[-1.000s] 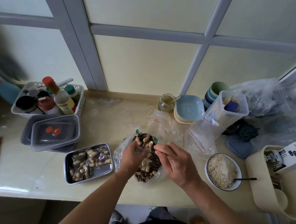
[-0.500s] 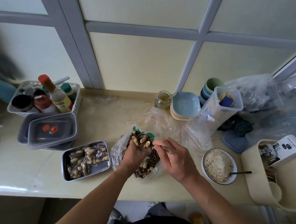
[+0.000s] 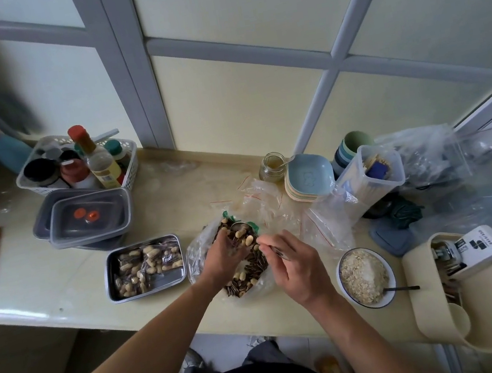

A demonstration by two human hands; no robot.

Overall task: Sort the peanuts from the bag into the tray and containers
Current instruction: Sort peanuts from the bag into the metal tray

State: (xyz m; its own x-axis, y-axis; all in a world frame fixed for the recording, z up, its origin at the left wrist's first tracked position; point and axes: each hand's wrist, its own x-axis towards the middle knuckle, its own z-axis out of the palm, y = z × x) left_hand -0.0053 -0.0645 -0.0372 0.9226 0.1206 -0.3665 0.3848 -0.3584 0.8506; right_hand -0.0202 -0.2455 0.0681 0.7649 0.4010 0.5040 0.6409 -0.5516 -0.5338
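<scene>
While left hand (image 3: 224, 254), grip hidden, lies in the peanuts (image 3: 248, 240), right hand (image 3: 296, 267) pinches a utensil (image 3: 277, 250).

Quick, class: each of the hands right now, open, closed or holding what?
Left hand: fingers buried in the bag; grip cannot be told.
Right hand: pinches a thin metal utensil.

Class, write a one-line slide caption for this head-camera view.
Left hand in the bag of peanuts and seeds, right hand pinching a spoon, steel tray of peanuts alongside.
</scene>
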